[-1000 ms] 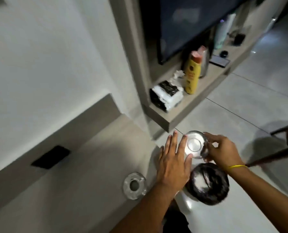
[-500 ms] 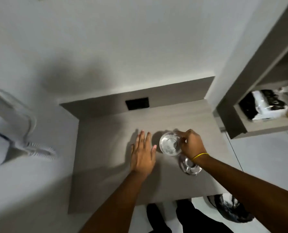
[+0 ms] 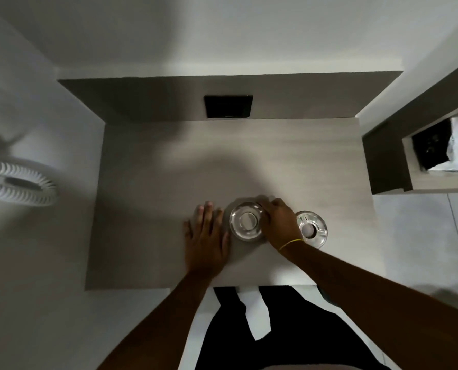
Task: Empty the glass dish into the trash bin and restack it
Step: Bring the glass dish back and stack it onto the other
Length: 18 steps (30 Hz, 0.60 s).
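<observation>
Tabletop (image 3: 147, 161): right hand (image 3: 278, 222) seemingly grips dish (image 3: 245, 221).

Head camera looks steeply down onto the table (image 3: 155, 161).

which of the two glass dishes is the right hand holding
The dish between the two hands; the right hand grips its rim. The other dish sits untouched beyond the right wrist, near the table's right edge.

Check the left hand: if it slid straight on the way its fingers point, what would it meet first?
The left hand lies flat with fingers aimed at the back panel. The tabletop ahead looks bare, so it would likely reach the panel near the black outlet; the glass dish sits to its right.
</observation>
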{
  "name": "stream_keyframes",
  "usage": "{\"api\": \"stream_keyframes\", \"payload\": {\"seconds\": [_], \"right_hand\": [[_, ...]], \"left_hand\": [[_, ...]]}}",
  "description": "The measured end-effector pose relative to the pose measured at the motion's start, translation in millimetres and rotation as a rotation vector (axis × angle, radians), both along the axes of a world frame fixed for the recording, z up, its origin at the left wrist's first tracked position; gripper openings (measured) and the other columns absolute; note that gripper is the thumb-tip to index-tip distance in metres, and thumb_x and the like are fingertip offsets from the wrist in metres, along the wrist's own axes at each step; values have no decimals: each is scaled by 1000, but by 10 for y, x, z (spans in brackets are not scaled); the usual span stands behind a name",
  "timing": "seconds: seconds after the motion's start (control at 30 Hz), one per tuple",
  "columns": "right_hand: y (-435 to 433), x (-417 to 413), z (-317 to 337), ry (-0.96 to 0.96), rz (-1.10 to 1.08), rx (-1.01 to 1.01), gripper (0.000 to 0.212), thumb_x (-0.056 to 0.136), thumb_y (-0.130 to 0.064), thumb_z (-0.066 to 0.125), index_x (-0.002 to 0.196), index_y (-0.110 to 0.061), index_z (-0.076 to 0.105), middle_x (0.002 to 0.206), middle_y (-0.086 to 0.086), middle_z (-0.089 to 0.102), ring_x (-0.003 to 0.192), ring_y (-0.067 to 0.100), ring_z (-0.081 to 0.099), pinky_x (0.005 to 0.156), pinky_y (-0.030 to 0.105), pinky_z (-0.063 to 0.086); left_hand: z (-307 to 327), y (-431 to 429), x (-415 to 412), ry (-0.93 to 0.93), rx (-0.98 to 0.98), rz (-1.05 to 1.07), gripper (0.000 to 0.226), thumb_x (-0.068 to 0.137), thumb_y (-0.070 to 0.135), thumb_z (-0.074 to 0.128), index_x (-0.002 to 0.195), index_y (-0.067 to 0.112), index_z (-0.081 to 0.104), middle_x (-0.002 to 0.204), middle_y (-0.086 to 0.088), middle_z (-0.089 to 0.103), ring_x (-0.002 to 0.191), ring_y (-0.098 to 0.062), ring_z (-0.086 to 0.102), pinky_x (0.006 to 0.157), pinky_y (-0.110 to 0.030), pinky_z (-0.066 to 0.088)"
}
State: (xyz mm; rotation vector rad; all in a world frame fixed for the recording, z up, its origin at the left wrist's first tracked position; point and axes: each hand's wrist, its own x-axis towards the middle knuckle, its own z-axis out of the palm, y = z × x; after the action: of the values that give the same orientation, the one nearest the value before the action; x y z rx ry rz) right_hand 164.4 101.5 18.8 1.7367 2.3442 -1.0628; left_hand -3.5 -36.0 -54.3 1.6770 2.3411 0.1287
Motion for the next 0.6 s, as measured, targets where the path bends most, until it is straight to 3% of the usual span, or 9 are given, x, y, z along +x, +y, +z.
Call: {"api": "stream_keyframes", "payload": {"seconds": [0.13, 0.23, 0.33, 0.43, 0.6], "right_hand": [[7, 213, 81, -27, 10, 159, 39, 95, -31, 64, 132, -21, 67, 108, 13, 58, 88, 40, 66, 71, 42, 57], [-28, 557, 138, -146, -20, 244, 60, 84, -38, 65, 142, -22, 60, 123, 10, 53, 105, 37, 56, 84, 46, 55], [-104, 841, 174, -299, -17, 166, 87, 73, -48, 76, 152, -30, 44, 145, 6, 43, 127, 36, 47, 88, 55, 55], [-160, 961, 143, -333, 51, 65, 99, 67, -48, 83, 154, -37, 38, 157, 1, 33, 137, 36, 41, 87, 59, 58], [-161, 933, 47, -315, 113, 101, 95, 68, -43, 79, 154, -35, 41, 153, 6, 38, 125, 41, 48, 82, 54, 61]], "left_hand": [[-131, -35, -12, 12, 46, 3, 69, 105, 51, 40, 167, 26, 27, 180, -6, 20, 167, -28, 13, 128, -65, 18], [-186, -44, -39, 22, 66, 6, 67, 106, 53, 28, 167, 27, 27, 180, -4, 18, 168, -26, 11, 128, -64, 16], [-203, -50, -45, 24, 79, 5, 67, 106, 54, 23, 167, 26, 29, 180, -4, 19, 168, -26, 11, 128, -63, 15], [-191, -53, -46, 22, 84, 16, 66, 106, 54, 23, 165, 25, 34, 179, -5, 23, 167, -25, 14, 129, -62, 15], [-160, -45, -44, 15, 101, 26, 64, 106, 50, 34, 163, 23, 39, 178, -6, 28, 166, -27, 18, 129, -63, 20]]}}
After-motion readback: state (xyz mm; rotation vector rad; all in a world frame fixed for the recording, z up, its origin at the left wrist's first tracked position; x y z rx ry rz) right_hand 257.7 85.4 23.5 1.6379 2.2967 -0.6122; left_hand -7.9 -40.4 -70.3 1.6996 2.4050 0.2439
